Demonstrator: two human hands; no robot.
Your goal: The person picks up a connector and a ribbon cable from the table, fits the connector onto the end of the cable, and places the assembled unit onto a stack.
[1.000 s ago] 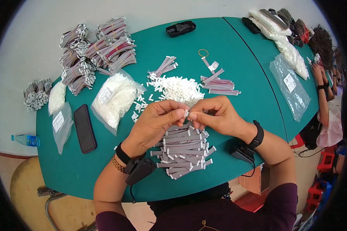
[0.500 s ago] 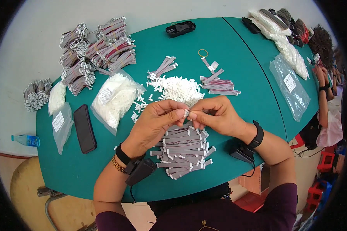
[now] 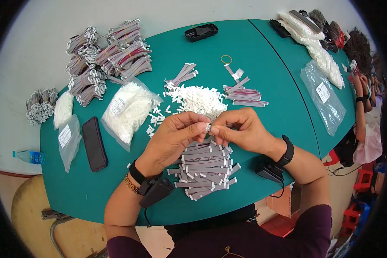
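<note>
Between the fingertips of both hands is a small white connector, partly hidden by the thumbs. My left hand pinches it from one side, and my right hand grips it from the other. Whether a ribbon cable hangs from it I cannot make out. Below the hands lies a stack of short grey ribbon cables with white ends. Just beyond the fingers spreads a heap of loose white plastic pieces. To its right rest several grey and red ribbon cables, and a few more cables lie behind it.
Bundled cables pile up at the back left. A bag of white pieces, a phone and a flat plastic bag lie on the left. A black case sits at the back. Another person's hands are at far right.
</note>
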